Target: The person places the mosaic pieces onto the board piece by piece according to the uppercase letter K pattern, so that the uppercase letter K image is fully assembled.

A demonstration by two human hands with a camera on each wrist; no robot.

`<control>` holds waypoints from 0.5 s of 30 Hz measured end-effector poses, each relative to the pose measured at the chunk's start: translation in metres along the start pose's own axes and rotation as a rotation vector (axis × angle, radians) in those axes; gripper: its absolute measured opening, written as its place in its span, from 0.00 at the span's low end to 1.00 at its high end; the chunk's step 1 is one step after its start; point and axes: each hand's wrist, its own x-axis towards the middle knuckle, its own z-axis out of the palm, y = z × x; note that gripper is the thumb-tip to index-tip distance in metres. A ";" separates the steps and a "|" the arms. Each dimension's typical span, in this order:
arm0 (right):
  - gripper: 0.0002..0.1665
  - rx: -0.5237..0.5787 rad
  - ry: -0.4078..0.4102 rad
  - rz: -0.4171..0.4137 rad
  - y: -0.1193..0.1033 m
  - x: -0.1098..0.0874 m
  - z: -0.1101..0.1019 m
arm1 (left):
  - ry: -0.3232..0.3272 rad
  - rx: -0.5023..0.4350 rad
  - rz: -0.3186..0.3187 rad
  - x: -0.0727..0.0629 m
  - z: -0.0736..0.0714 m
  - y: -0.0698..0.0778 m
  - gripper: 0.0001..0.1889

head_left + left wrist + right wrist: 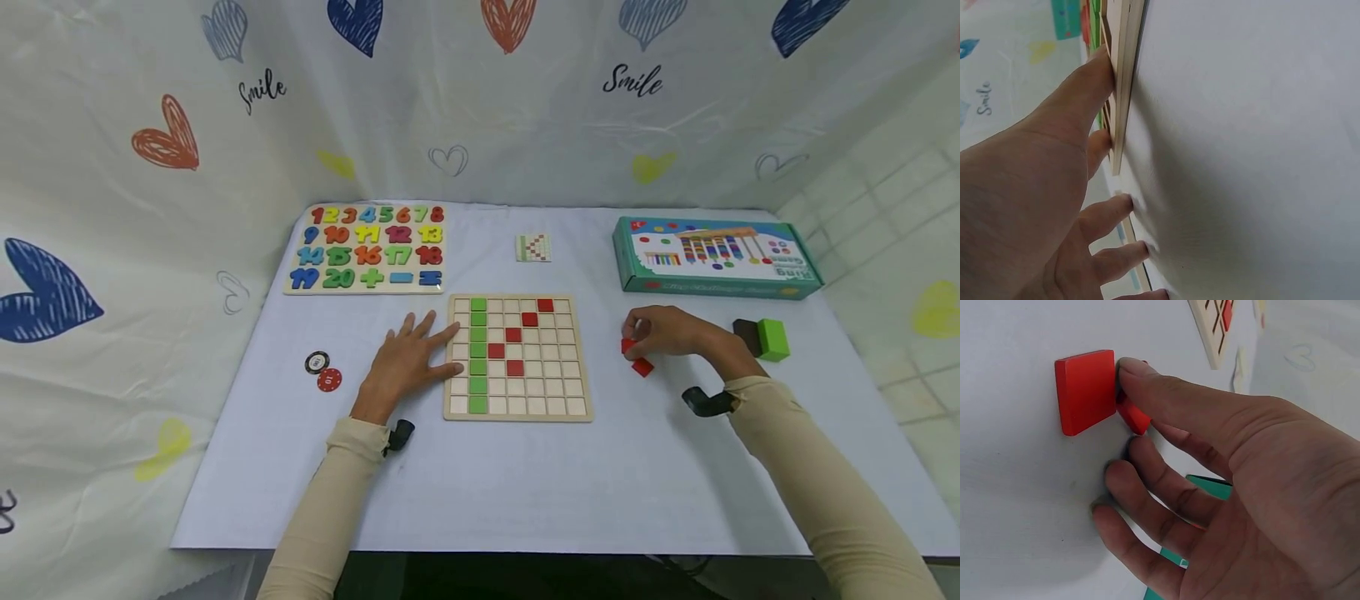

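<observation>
In the head view a wooden grid board (551,392) lies mid-table, with one column of green tiles (477,367) and several red tiles (513,335) stepping diagonally. My left hand (405,362) is spread at its left side, thumb and index finger on the board's edge, the other fingertips on the cloth. To the right of the board, my right hand (660,331) pinches a red tile (1135,415) between thumb and index finger, partly hidden behind the thumb. Another red tile (1087,392) lies on the cloth by the thumb tip.
A small pattern card (533,247) lies behind the board. A number puzzle (363,291) is back left, two round chips (328,380) front of it. At right sit a green box (716,283), a black block (746,335) and a green block (773,340).
</observation>
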 end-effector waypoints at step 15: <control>0.18 -0.012 0.049 -0.038 -0.002 -0.002 0.003 | 0.003 -0.005 -0.008 0.001 0.001 0.000 0.42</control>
